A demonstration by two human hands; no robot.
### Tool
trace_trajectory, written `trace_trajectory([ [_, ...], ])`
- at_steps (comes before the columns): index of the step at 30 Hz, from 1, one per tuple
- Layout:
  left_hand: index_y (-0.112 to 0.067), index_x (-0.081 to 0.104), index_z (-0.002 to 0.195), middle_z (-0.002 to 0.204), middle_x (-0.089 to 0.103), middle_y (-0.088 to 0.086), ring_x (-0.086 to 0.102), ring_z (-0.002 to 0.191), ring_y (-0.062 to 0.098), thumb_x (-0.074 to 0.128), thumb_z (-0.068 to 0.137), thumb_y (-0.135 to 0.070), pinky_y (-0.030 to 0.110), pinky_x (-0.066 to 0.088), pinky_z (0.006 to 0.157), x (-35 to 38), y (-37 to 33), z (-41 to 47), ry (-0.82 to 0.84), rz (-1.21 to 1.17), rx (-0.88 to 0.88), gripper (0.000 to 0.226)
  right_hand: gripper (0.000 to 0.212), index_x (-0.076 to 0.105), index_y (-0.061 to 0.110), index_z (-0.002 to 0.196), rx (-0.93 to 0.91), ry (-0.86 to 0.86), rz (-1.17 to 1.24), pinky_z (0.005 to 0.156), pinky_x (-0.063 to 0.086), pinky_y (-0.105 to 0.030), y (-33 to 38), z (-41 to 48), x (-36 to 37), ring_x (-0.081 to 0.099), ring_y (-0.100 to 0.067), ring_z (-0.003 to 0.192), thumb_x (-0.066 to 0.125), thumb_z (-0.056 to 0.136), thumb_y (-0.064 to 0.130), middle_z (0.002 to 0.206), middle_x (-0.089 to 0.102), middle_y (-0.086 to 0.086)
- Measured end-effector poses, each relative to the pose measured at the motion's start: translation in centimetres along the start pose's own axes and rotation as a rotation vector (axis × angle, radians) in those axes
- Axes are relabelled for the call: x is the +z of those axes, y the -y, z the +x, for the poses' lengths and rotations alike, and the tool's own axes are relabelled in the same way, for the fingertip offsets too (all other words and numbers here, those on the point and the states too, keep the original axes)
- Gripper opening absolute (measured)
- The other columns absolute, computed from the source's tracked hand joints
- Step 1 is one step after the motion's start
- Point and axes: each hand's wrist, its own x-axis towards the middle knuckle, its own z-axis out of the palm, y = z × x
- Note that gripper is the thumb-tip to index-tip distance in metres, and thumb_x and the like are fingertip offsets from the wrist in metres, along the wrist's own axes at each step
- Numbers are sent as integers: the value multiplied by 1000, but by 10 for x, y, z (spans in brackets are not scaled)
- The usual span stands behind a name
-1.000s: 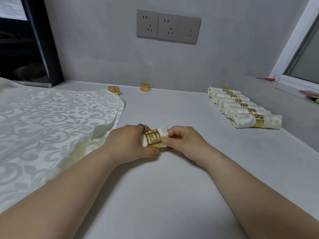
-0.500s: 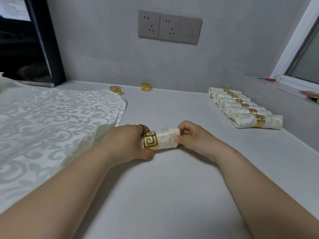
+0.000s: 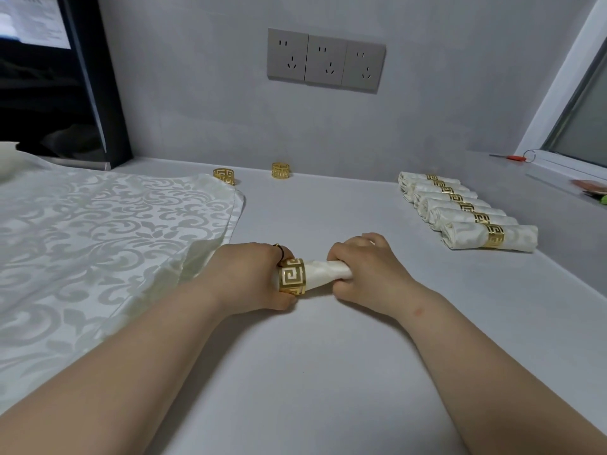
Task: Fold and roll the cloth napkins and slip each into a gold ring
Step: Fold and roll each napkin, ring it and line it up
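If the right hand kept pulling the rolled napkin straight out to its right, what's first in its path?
Bare countertop at first. The row of finished napkin rolls seems farther back, so the right hand probably clears it, though depth is unclear.

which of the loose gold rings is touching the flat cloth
The left loose ring, sitting against the flat cloth's far corner; the other loose ring stands alone near the wall.

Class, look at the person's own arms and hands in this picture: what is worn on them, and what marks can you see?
Both forearms are bare: no sleeves, watch or bracelet in view. The left hand wears a thin dark ring on one finger. The right hand shows no jewellery. The right forearm has a small reddish mark just past the wrist.
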Motion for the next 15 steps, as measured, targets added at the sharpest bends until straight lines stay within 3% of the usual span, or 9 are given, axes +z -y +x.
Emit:
trace_trajectory([
  [3, -34, 49, 119, 92, 56, -14, 56, 95, 10, 64, 73, -49, 22, 39, 72, -1, -2, -1, 6, -27, 8, 51, 21, 43, 25, 99, 25, 61, -2, 112, 10, -27, 1, -3, -2, 34, -10, 91, 51, 80, 23, 83, 45, 8],
  [5, -35, 42, 127, 110, 58, -15, 54, 105, 8, 68, 70, -53, 20, 39, 79, -2, -1, -3, 51, -95, -20, 65, 36, 42, 28, 113, 73, 105, 103, 112, 12, -28, 2, -7, -6, 30, -7, 94, 57, 80, 27, 95, 46, 11],
  [7, -35, 33, 135, 124, 53, -16, 50, 115, 7, 71, 66, -55, 18, 37, 86, -3, 3, -5, 109, -163, -47, 82, 55, 36, 31, 129, 133, 153, 222, 109, 13, -25, 1, -10, -10, 30, -9, 104, 61, 80, 32, 105, 44, 15],
  [9, -34, 26, 140, 131, 48, -15, 46, 120, 7, 74, 64, -54, 18, 34, 91, -6, 9, -10, 159, -185, -59, 92, 63, 35, 33, 132, 139, 142, 237, 108, 14, -24, 0, -12, -14, 30, -11, 119, 65, 77, 37, 114, 46, 16],
  [12, -31, 27, 140, 130, 47, -15, 45, 119, 6, 74, 68, -48, 16, 33, 90, -13, 18, -19, 205, -183, -65, 88, 68, 36, 32, 134, 43, 104, 143, 105, 16, -22, 10, -10, -19, 29, -11, 124, 68, 75, 43, 130, 46, 13],
  [15, -29, 41, 131, 110, 49, -17, 46, 101, 3, 74, 72, -39, 3, 33, 73, -19, 27, -27, 230, -291, -62, 68, 72, 36, 28, 137, -88, 88, 51, 105, 19, -23, 29, -3, -19, 36, -13, 126, 68, 75, 47, 134, 46, 10],
])
